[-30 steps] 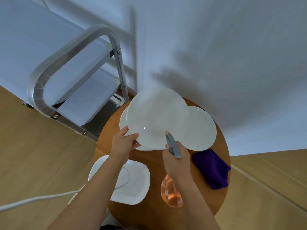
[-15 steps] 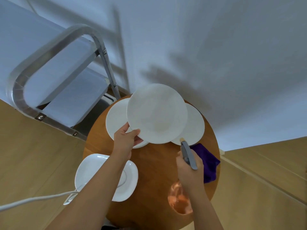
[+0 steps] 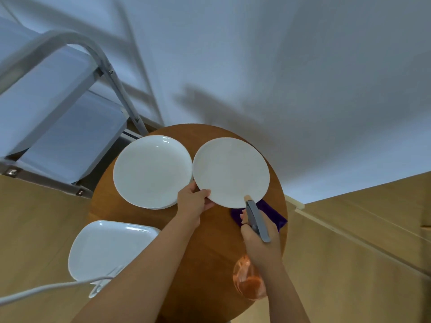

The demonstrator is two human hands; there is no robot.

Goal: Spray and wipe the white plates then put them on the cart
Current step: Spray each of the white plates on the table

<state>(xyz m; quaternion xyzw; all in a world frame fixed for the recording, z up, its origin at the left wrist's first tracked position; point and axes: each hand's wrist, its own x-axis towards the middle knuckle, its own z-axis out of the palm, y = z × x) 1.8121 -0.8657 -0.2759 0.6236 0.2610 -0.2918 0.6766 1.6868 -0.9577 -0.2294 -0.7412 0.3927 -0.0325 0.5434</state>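
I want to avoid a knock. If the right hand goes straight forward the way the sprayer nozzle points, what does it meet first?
Most likely the near rim of the round white plate that the left hand pinches. The right hand grips the spray bottle, whose nozzle seems almost at that rim; depth is unclear.

the held round white plate [image 3: 231, 171] is gripped at its near-left rim, just right of the resting round plate [image 3: 152, 171] on the brown surface [image 3: 210, 241], the two rims almost meeting. the resting plate lies flat. the square white plate [image 3: 107, 248] lies near-left of the resting plate. the spray bottle [image 3: 255, 220], grey head and pinkish body, points at the held plate's near rim. the purple cloth [image 3: 272, 215] lies partly under that rim. the grey cart [image 3: 53, 108] stands left of the resting plate.
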